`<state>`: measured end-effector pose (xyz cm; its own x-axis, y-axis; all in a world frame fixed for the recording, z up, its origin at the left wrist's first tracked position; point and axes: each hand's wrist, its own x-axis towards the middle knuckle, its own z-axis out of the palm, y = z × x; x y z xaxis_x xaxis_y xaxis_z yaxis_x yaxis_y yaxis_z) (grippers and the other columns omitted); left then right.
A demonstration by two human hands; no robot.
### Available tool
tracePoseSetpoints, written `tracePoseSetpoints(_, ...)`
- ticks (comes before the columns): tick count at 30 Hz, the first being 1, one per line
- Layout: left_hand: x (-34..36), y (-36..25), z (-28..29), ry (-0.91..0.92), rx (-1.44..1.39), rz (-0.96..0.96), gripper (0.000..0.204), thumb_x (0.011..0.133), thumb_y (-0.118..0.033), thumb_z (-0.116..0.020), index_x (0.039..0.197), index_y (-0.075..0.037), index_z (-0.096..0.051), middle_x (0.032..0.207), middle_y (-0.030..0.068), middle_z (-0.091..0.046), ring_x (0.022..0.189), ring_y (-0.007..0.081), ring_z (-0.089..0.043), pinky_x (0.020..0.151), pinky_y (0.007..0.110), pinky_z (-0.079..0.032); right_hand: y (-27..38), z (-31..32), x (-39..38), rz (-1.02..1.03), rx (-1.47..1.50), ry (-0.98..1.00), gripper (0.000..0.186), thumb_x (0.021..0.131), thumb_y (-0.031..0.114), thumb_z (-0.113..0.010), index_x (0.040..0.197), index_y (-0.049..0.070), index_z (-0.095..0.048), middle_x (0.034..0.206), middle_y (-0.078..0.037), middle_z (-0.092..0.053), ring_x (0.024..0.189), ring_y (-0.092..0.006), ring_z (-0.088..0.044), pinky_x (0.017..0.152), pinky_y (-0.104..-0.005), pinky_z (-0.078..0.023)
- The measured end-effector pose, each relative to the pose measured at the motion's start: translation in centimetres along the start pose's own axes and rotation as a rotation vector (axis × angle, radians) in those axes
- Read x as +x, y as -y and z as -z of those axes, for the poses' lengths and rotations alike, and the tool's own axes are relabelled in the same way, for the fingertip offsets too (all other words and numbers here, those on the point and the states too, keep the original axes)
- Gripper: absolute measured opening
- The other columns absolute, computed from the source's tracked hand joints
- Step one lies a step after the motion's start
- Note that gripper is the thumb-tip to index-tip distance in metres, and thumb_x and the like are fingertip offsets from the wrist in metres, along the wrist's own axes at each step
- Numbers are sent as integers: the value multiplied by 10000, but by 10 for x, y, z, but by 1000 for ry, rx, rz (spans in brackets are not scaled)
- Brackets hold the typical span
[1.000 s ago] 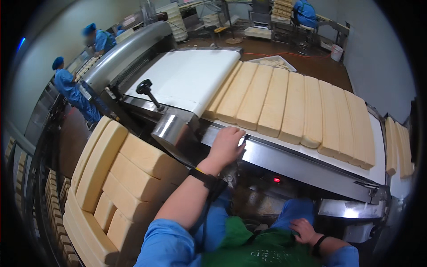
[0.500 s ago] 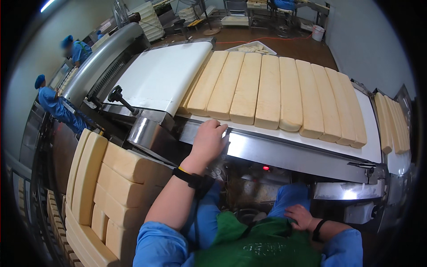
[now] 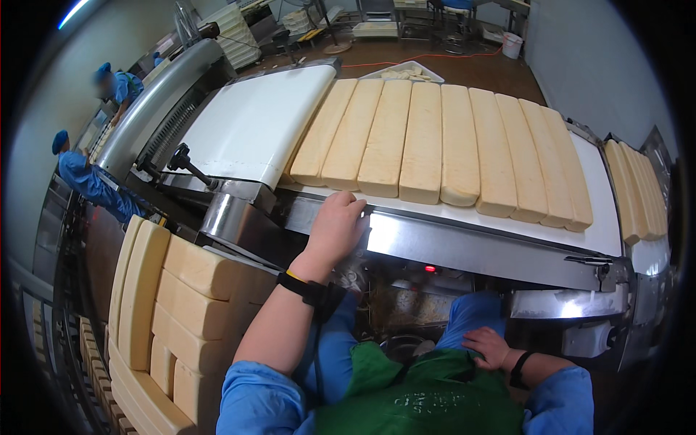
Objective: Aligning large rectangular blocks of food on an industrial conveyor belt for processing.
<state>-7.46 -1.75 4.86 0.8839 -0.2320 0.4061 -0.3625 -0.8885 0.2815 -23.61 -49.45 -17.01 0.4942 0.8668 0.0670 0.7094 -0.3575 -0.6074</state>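
Note:
My left hand [image 3: 338, 226] rests on the near metal edge [image 3: 435, 238] of a conveyor, its fingers bent over the rim. Just beyond the fingers, a row of long cream-coloured blocks [image 3: 420, 145] lies side by side on the white belt [image 3: 596, 192]; what they are made of I cannot tell. The leftmost block is partly hidden beside a raised white panel [image 3: 250, 119]. Palm down, my right hand [image 3: 487, 346] lies on my blue-trousered knee, fingers loosely spread and holding nothing.
Similar blocks are stacked at my left [image 3: 192, 297], close to my left forearm. A black knob [image 3: 180, 157] sticks up beside the panel. More blocks [image 3: 634, 192] lie on a surface at far right. Two people in blue [image 3: 87, 174] work at far left. A white tray [image 3: 433, 75] holds pieces beyond the belt.
The row of blocks has slid slightly left along the belt, toward the white panel. Both my hands keep their places, and the view has shifted a little.

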Motion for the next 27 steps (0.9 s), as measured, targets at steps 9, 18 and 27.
tracePoseSetpoints(9,5,-12,-2,18,-102,-57,223,818,-123,-741,1018,-30,-704,948,146,-629,975,346,-618,833,442,-531,1,0,-1,3,-1,-27,585,887,474,-542,1325,97,-632,1380,-181,-601,1258,-365,-582,1067,-540,-423)
tracePoseSetpoints(18,5,-11,-5,59,-107,-55,233,825,-131,-742,1033,-30,-716,987,139,-634,1003,338,-609,867,433,-524,0,-1,-1,-6,-12,-11,596,854,449,-569,1343,113,-622,1392,-171,-593,1273,-357,-571,1082,-537,-410)
tracePoseSetpoints(27,8,-11,-9,22,-113,-84,208,817,-139,-738,1008,-57,-722,968,137,-636,972,356,-620,853,438,-530,0,0,-3,-1,-13,-10,593,830,409,-600,1344,116,-623,1391,-172,-593,1270,-358,-571,1078,-533,-415)
